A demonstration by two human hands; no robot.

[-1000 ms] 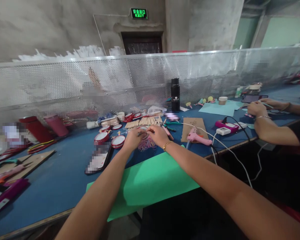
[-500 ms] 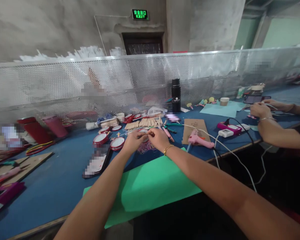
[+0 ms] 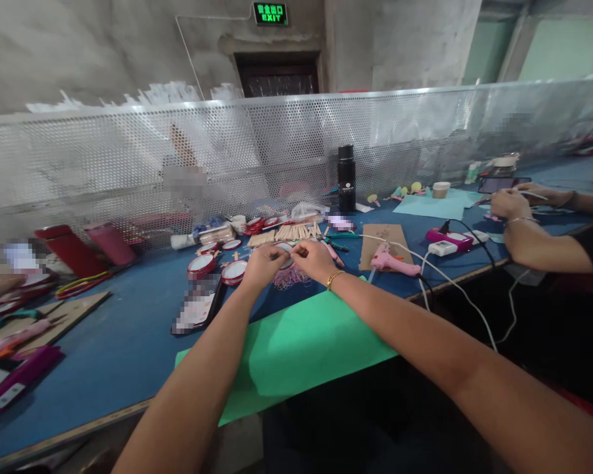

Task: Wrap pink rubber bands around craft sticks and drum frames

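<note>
My left hand (image 3: 265,264) and my right hand (image 3: 315,261) are close together above the table, fingertips pinched. What lies between the fingers is too small to make out. Just behind the fingertips shows a round white piece with a red rim (image 3: 283,247). Under the hands is a heap of thin pink and purple strands (image 3: 291,278). Beyond them lie many wooden sticks (image 3: 296,232). Two red-rimmed white discs sit to the left, the nearer disc (image 3: 234,272) beside my left hand. A green sheet (image 3: 296,355) lies beneath my forearms and hangs over the table edge.
A phone (image 3: 197,306) lies left of my forearm. To the right are a pink glue gun (image 3: 394,261) on a cardboard piece (image 3: 375,238), white cables and a purple power strip (image 3: 449,239). A black bottle (image 3: 346,179) stands behind. Another person's hands (image 3: 511,203) work at far right.
The view has shifted slightly. My hands stay together in nearly the same pose, with a small gap now showing between the fingertips.
</note>
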